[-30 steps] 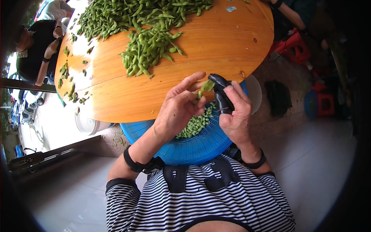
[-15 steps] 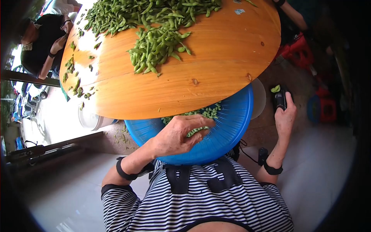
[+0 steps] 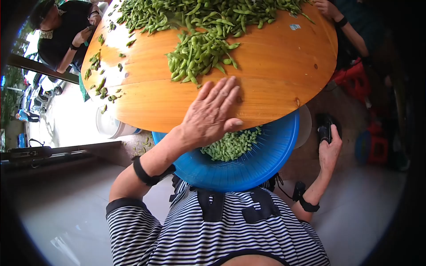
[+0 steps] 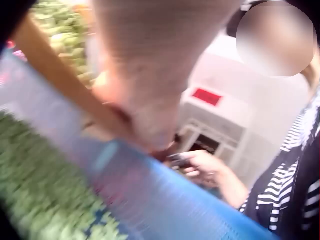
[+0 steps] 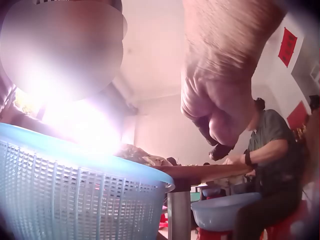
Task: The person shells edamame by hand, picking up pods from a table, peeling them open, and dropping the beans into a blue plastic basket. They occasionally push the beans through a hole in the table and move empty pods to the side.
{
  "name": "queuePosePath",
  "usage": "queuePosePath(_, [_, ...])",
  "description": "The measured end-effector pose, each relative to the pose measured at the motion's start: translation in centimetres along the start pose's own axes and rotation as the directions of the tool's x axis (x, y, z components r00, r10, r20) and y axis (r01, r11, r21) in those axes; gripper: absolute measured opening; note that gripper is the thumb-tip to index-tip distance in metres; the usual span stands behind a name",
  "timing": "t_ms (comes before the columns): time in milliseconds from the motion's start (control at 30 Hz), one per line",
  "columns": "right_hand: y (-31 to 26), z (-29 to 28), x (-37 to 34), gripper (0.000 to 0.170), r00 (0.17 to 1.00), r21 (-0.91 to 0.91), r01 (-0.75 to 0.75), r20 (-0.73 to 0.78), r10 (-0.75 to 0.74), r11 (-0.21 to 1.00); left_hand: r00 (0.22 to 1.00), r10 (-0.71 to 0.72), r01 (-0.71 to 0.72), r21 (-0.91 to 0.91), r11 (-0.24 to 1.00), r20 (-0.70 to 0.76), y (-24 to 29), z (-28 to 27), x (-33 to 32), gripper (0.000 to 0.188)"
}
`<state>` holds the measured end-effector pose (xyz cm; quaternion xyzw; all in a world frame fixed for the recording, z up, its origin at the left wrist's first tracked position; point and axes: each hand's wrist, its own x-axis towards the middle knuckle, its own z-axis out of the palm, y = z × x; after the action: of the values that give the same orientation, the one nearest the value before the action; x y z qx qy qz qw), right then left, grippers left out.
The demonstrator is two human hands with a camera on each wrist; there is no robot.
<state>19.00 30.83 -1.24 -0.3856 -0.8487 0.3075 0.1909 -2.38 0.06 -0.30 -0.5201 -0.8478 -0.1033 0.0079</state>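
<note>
My left hand [image 3: 211, 113] is over the near edge of the wooden table [image 3: 266, 84], fingers straight, palm down, just below a small heap of green pods [image 3: 195, 55]. Under its wrist, shelled beans [image 3: 230, 146] lie in a blue basket [image 3: 266, 164]. Off to the right of the basket, my right hand [image 3: 329, 148] has its fingers round a black object [image 3: 326, 131]; the right wrist view shows that hand [image 5: 220, 95] beyond the basket rim [image 5: 90, 157].
A large pod pile [image 3: 222, 15] covers the table's far side, with scattered pods [image 3: 95, 64] at left. People sit at the left [image 3: 66, 35] and right. A pale tub [image 3: 108, 124] stands below the table's left edge; red stools [image 3: 355, 82] are at right.
My left hand has gone from the pods held near the right hand, down over the basket, then up to the table. My right hand has moved away right; the green pod piece at it no longer shows.
</note>
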Motion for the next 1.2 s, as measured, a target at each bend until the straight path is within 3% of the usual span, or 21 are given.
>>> queuePosePath(67, [-0.1, 0.0, 0.1, 0.055, 0.998, 0.018, -0.048, 0.049, 0.047, 0.999, 0.997, -0.069, 0.069, 0.02, 0.997, 0.024, -1.6, -1.2, -2.7, 0.076])
queuePosePath(133, [-0.9, 0.3, 0.0, 0.055, 0.998, -0.004, -0.036, 0.046, 0.036, 0.999, 0.972, -0.223, 0.219, 0.058, 0.974, 0.08, -2.8, -2.4, -5.4, 0.07])
queuePosePath(233, [-1.5, 0.6, 0.3, 0.056, 0.998, -0.014, -0.005, 0.059, 0.006, 1.0, 0.94, -0.323, 0.311, 0.113, 0.944, 0.112, -4.5, -3.4, -8.5, 0.065])
queuePosePath(367, [-1.0, 0.9, 0.8, 0.056, 0.997, 0.083, -0.017, 0.07, 0.011, 0.996, 0.86, -0.506, 0.49, 0.164, 0.856, 0.071, -8.8, -4.2, -10.7, 0.062])
queuePosePath(433, [-1.5, 0.5, 0.8, 0.056, 0.997, 0.067, -0.009, 0.077, 0.004, 0.998, 0.801, -0.587, 0.598, 0.198, 0.777, -0.115, -12.6, -3.3, -12.2, 0.056])
queuePosePath(500, [-1.7, 0.2, 0.6, 0.055, 0.997, 0.047, -0.008, 0.082, 0.004, 0.999, 0.72, -0.618, 0.678, 0.51, 0.529, -0.315, -17.3, -4.0, -14.0, 0.042])
queuePosePath(567, [-1.9, 0.1, 0.6, 0.054, 0.998, -0.028, 0.029, 0.049, -0.027, 0.999, 0.736, -0.49, 0.677, 0.521, 0.52, -0.468, -18.2, -6.9, -13.3, 0.03])
queuePosePath(600, [-2.2, 0.1, 0.5, 0.054, 0.999, -0.029, 0.025, 0.047, -0.023, 0.999, 0.753, -0.295, 0.628, 0.51, 0.588, -0.588, -17.8, -8.0, -12.2, 0.023])
queuePosePath(633, [-2.7, 0.0, 0.5, 0.054, 0.997, -0.021, -0.001, 0.073, 0.003, 1.0, 0.754, -0.298, 0.628, 0.508, 0.59, -0.585, -17.7, -8.1, -11.3, 0.023])
queuePosePath(700, [-3.5, 0.2, 0.6, 0.054, 0.994, -0.017, -0.022, 0.103, 0.024, 1.0, 0.685, -0.462, 0.649, 0.185, 0.738, -0.563, -17.4, -8.0, -9.7, 0.012])
queuePosePath(733, [-3.7, 0.4, 0.6, 0.054, 0.994, 0.001, -0.012, 0.113, 0.012, 1.0, 0.725, -0.344, 0.608, 0.32, 0.726, -0.597, -17.1, -7.9, -8.6, 0.019])
queuePosePath(767, [-3.9, 0.5, 0.6, 0.054, 0.993, 0.019, -0.004, 0.12, 0.001, 1.0, 0.686, -0.486, 0.686, 0.258, 0.68, -0.542, -17.2, -7.3, -8.1, 0.025])
queuePosePath(833, [-3.8, 0.4, 0.8, 0.054, 0.992, 0.028, 0.0, 0.128, -0.004, 1.0, 0.6, -0.701, 0.794, 0.176, 0.582, -0.386, -17.0, -7.2, -6.8, 0.008])
queuePosePath(867, [-3.7, 0.3, 0.9, 0.054, 0.991, 0.039, 0.004, 0.136, -0.009, 0.999, 0.6, -0.701, 0.794, 0.175, 0.583, -0.385, -17.3, -7.2, -6.8, 0.008])
queuePosePath(933, [-2.6, 0.2, 1.1, 0.053, 0.993, 0.032, 0.007, 0.115, -0.011, 0.999, 0.724, -0.601, 0.67, 0.139, 0.729, -0.339, -17.9, -7.1, -7.0, 0.037])
queuePosePath(967, [-2.1, 0.2, 1.1, 0.053, 0.996, 0.025, 0.011, 0.094, -0.013, 1.0, 0.723, -0.602, 0.671, 0.138, 0.728, -0.339, -17.8, -6.9, -7.1, 0.037])
queuePosePath(1033, [-1.6, 0.4, 1.2, 0.053, 0.995, 0.033, 0.004, 0.102, -0.007, 0.999, 0.871, -0.354, 0.408, 0.1, 0.907, -0.341, -15.9, -6.9, -6.5, 0.067])
queuePosePath(1067, [-1.5, 0.5, 1.2, 0.053, 0.994, 0.04, -0.003, 0.108, -0.001, 0.999, 0.859, -0.375, 0.364, -0.098, 0.926, -0.348, -14.3, -7.3, -6.1, 0.071])
queuePosePath(1133, [-3.1, 0.6, 0.8, 0.054, 0.993, 0.027, 0.002, 0.118, -0.006, 1.0, 0.883, -0.291, 0.25, -0.158, 0.955, -0.369, -11.7, -7.1, -5.1, 0.047])
queuePosePath(1200, [-4.1, 0.9, 0.9, 0.054, 0.991, 0.016, 0.017, 0.13, -0.019, 1.0, 0.943, -0.248, 0.151, -0.382, 0.912, -0.221, -9.1, -7.0, -4.3, 0.031])
